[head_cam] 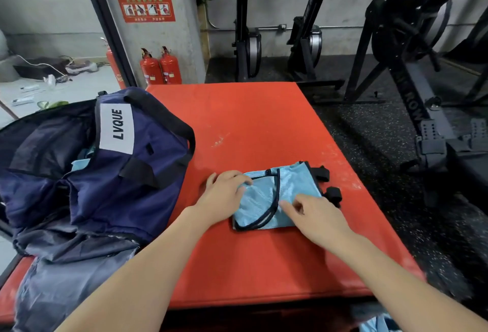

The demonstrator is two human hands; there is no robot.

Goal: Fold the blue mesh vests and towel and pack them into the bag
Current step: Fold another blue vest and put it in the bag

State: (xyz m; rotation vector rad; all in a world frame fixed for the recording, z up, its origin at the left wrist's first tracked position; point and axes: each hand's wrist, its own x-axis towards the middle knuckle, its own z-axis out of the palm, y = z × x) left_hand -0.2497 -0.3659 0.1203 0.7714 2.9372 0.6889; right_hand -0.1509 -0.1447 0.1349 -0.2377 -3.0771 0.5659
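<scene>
Head view: a flat red padded desk point(264, 125) with a scuffed, slightly glossy top fills the middle of the scene. On its near right part lies a light blue mesh vest point(266, 199), folded into a small rectangle with dark navy trim and black strap tabs sticking out at its far right edge. The left hand point(224, 194) rests on the vest's left edge, fingers curled over the fabric there, its grip apparently pinching the fold, though the fingertips are partly hidden. The right hand point(317, 215) sits at the vest's near right corner with the forefinger stretched out onto the mesh and the other fingers loosely bent, its grip released.

On the left of the desk slumps a large navy blue fabric bag point(111, 173) with black handles and a white label reading LVQUE; its mouth gapes open to the left, and pale blue cloth point(81, 164) shows inside.

Beyond the desk's far edge stands a grey concrete pillar point(148, 41) bearing a red instruction sign point(145, 6), with red fire extinguishers point(161, 66) at its foot. To the right, black rowing machines point(412, 49) stand on dark speckled rubber floor point(369, 133).
</scene>
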